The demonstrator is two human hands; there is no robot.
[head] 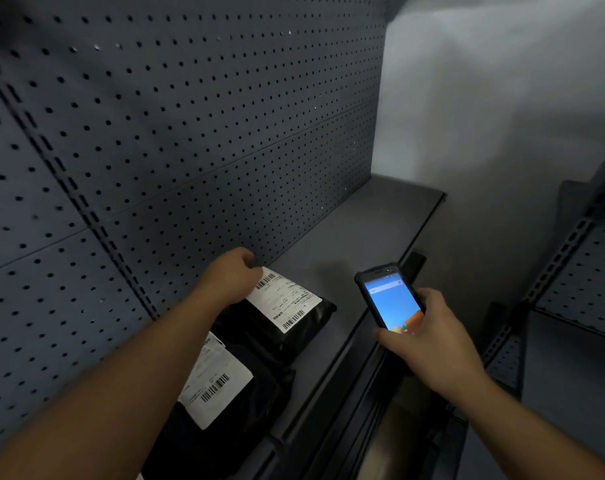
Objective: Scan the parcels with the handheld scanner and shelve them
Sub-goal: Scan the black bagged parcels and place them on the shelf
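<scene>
Two black plastic parcels with white barcode labels lie on the grey shelf. My left hand grips the far corner of the further parcel, against the pegboard back. The nearer parcel lies partly under my left forearm, its label facing up. My right hand holds the handheld scanner, a phone-like device with a lit blue screen, above the shelf's front edge to the right of the parcels.
A dark perforated back panel rises behind the shelf. The shelf runs on to the right as bare grey surface up to a white wall. Another shelving unit stands at the right edge.
</scene>
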